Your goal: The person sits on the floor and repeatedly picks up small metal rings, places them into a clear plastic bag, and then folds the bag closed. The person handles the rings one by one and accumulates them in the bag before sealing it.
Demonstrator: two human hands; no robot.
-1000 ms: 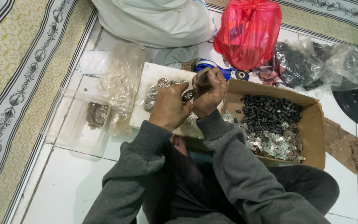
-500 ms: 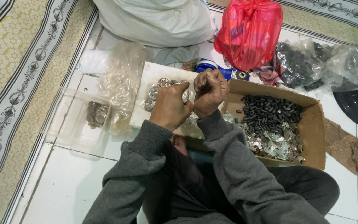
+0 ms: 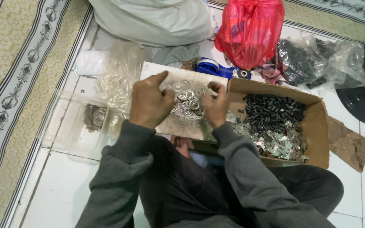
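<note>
A pale flat board (image 3: 182, 122) lies in front of me with a small heap of round metal washers (image 3: 189, 101) on it. My left hand (image 3: 148, 101) rests on the board's left part, thumb stuck out, its fingertips hidden at the washers. On the right side of the heap, my right hand (image 3: 216, 107) has its fingers curled down onto the washers. Whether either hand grips a washer is hidden. An open cardboard box (image 3: 320, 126) to the right holds black cylinders (image 3: 273, 112) and shiny metal clips (image 3: 277, 143).
A clear plastic tub (image 3: 64, 131) with more metal rings stands on the left beside crumpled clear bags (image 3: 119, 80). Behind are a white sack (image 3: 157, 21), a red bag (image 3: 250, 29), a blue tape dispenser (image 3: 216, 67) and a clear bag of dark parts (image 3: 309, 59). A patterned carpet (image 3: 17, 63) lies on the left.
Both hands were raised together around a small part above the board. They have since come apart and dropped to the washers on the board.
</note>
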